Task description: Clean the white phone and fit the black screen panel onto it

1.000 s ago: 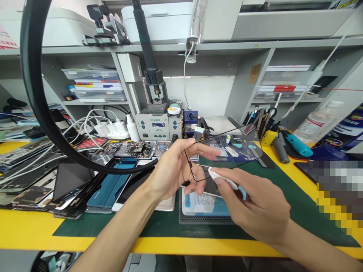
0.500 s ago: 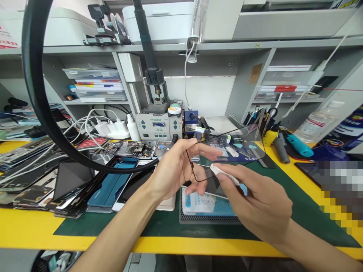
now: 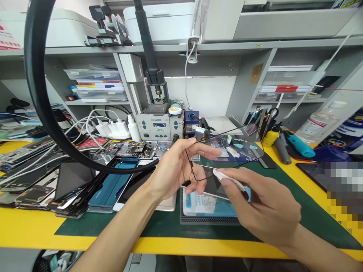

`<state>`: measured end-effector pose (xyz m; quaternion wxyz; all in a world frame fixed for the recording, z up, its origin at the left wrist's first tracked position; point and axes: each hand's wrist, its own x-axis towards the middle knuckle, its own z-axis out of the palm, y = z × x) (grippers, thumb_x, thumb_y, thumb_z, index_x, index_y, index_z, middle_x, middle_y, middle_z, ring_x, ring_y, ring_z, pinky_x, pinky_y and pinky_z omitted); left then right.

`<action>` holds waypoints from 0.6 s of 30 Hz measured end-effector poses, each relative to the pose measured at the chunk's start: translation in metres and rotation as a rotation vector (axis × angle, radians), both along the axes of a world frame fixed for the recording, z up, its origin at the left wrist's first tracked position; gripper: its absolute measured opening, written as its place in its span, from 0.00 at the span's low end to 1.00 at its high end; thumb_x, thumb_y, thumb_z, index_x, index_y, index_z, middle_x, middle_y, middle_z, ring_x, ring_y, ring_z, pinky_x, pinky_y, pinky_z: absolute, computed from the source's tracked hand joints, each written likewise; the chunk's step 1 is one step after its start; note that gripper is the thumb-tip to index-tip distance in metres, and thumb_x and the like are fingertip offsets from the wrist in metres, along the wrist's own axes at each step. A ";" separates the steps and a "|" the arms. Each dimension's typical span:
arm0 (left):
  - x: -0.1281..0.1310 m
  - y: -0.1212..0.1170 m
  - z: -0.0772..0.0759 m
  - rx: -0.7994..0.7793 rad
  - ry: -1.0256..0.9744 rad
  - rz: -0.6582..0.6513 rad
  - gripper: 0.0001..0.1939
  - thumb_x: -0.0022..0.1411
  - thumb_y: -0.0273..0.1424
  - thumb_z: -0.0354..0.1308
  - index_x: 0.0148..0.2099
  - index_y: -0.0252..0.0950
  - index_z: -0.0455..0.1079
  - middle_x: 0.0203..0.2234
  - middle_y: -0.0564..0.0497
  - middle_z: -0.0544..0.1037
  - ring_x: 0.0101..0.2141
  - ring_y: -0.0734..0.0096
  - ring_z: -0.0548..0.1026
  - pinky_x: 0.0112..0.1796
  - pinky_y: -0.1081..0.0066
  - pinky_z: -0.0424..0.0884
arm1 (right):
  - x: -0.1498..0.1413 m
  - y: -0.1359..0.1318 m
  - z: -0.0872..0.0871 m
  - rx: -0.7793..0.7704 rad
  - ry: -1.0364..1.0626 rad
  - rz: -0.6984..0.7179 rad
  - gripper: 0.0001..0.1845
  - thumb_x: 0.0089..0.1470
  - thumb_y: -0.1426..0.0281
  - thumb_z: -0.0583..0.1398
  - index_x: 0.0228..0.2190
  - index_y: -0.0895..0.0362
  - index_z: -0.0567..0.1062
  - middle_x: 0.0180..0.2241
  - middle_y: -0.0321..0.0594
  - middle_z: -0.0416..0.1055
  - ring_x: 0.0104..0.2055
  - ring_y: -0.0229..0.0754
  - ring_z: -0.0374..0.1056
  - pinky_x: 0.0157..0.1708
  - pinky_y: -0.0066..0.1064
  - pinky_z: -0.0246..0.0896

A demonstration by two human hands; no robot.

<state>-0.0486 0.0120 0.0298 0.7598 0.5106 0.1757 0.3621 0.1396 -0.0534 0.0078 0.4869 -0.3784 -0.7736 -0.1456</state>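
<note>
My left hand (image 3: 177, 168) pinches one short end of a clear glass screen panel with a black border (image 3: 241, 145), holding it in the air above the green mat (image 3: 283, 204). My right hand (image 3: 263, 206) is closed on a small white wipe (image 3: 227, 176) and presses it against the panel's near edge. Below the hands, a phone and a blue and white packet (image 3: 204, 206) lie on a black pad.
A soldering station (image 3: 159, 126) stands behind the hands, with white chargers and cables (image 3: 110, 126) to its left. Stacked phone screens and parts (image 3: 56, 181) cover the left of the yellow bench. Hand tools (image 3: 283, 145) and a clear bottle (image 3: 320, 122) lie at right. A black ring-shaped arm (image 3: 36, 94) curves overhead at left.
My right hand with the wipe has slid slightly right and down along the panel's near edge. The panel has tilted a little in my left hand.
</note>
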 end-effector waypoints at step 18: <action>0.000 0.000 0.001 -0.003 0.000 0.008 0.29 0.74 0.43 0.40 0.48 0.27 0.77 0.23 0.48 0.74 0.16 0.67 0.75 0.13 0.76 0.59 | 0.000 0.001 -0.003 -0.009 -0.010 0.027 0.05 0.65 0.75 0.61 0.39 0.56 0.78 0.24 0.31 0.75 0.16 0.29 0.54 0.19 0.25 0.53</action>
